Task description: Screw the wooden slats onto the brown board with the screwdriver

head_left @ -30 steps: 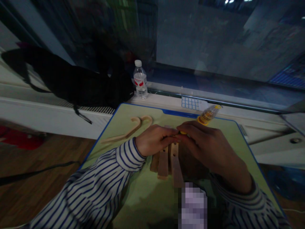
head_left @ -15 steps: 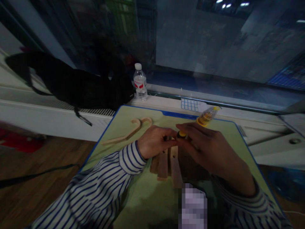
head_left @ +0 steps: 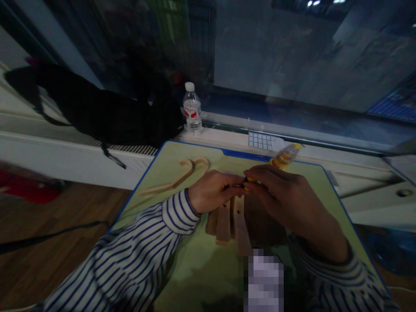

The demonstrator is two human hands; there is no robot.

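Note:
My left hand (head_left: pixel 212 190) and my right hand (head_left: pixel 284 197) meet over the far ends of several flat wooden slats (head_left: pixel 232 223) lying on a green mat (head_left: pixel 195 260). Both hands are closed in a pinch on a small yellow and black object (head_left: pixel 246 181) held between their fingertips. I cannot make out exactly what it is. Both arms wear blue and white striped sleeves.
Two curved wooden pieces (head_left: pixel 177 177) lie at the mat's far left. A yellow glue bottle (head_left: pixel 286 156) lies at its far edge beside a blue grid sheet (head_left: pixel 261 141). A water bottle (head_left: pixel 193 108) and a black bag (head_left: pixel 97 108) rest on the sill.
The hands stay together over the slats; the fingers shift slightly around the small yellow object. The view wobbles a little.

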